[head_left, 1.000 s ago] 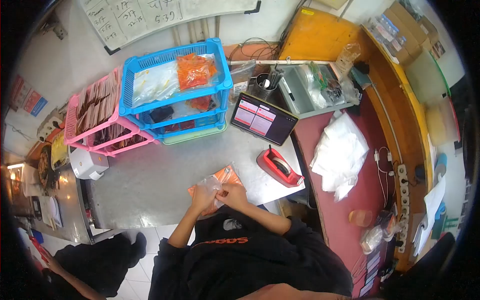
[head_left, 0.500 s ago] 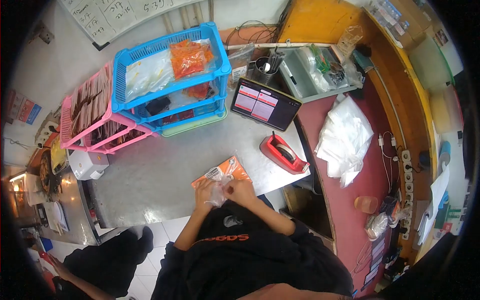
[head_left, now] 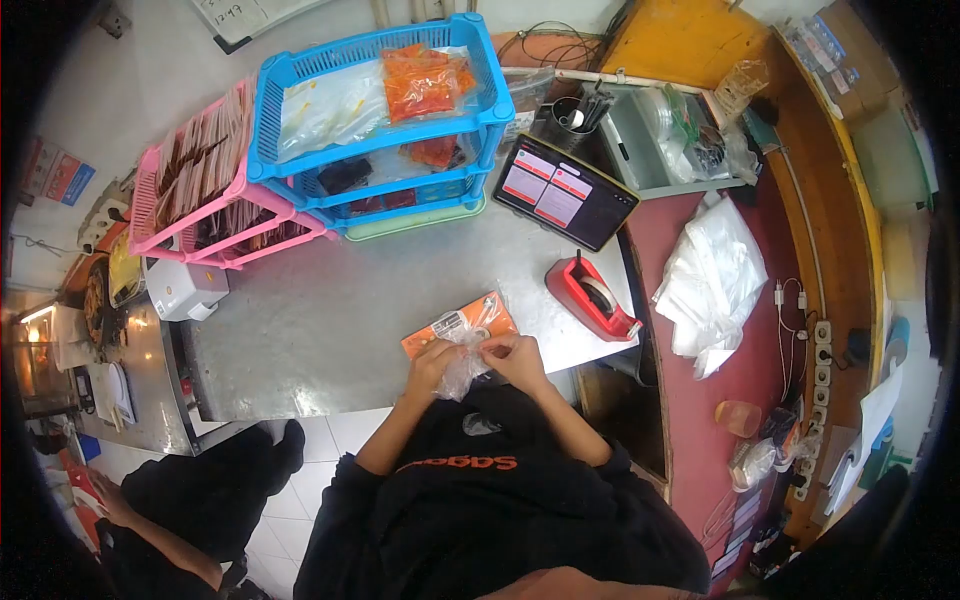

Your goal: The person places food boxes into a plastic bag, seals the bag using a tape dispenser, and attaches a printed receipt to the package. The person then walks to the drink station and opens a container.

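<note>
Left of the red tape dispenser (head_left: pixel 588 312): orange packet (head_left: pixel 472 317), clear plastic (head_left: pixel 458 378) bunched against it. Left hand (head_left: pixel 428 370) and right hand (head_left: pixel 516 360) pinch the plastic between fingers. Advise even tension, gathering snugly.

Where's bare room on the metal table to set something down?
Bare: the grey metal table between the white boxy device and the orange wrapped packet. Crowded: its back, around the pink plastic rack, blue plastic rack and black rectangular tablet.

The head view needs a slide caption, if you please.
Left hand and right hand hold clear plastic by an orange packet.
</note>
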A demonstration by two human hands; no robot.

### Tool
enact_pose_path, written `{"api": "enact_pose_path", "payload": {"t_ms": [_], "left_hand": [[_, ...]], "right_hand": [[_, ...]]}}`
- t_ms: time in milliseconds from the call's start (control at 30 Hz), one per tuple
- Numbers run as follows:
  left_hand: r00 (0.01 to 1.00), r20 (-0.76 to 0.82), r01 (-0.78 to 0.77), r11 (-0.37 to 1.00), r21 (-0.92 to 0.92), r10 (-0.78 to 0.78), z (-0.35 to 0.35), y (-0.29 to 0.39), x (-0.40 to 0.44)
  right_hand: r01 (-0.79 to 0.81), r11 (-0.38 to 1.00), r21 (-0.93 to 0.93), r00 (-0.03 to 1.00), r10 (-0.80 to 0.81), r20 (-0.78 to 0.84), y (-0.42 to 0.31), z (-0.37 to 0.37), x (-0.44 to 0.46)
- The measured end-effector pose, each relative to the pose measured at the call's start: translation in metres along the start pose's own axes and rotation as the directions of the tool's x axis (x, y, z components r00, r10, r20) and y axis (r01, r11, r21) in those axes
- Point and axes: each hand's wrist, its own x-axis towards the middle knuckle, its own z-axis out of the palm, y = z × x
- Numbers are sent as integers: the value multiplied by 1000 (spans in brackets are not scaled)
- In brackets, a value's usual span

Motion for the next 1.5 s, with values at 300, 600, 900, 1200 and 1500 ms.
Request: {"api": "enact_pose_path", "payload": {"t_ms": [300,600,900,1200,1500], "left_hand": [[1000,18,14,1000,3,-14,-2,2,0],[1000,-19,-19,1000,20,20,-4,7,2],[997,-77,-21,1000,21,22,1,3,0],[999,6,42,997,61,-43,-1,5,1],[999,-24,-25,991,128,28,1,12,3]], "right_hand": [[48,998,-35,996,-50,-67,1,7,-2],[241,956,-170,965,-254,-61,-6,14,2],[218,972,-88,972,-224,-65,-3,12,0],[225,958,-180,965,-245,-96,-6,15,4],[251,950,-187,956,-274,-108,-3,-5,11]]}}
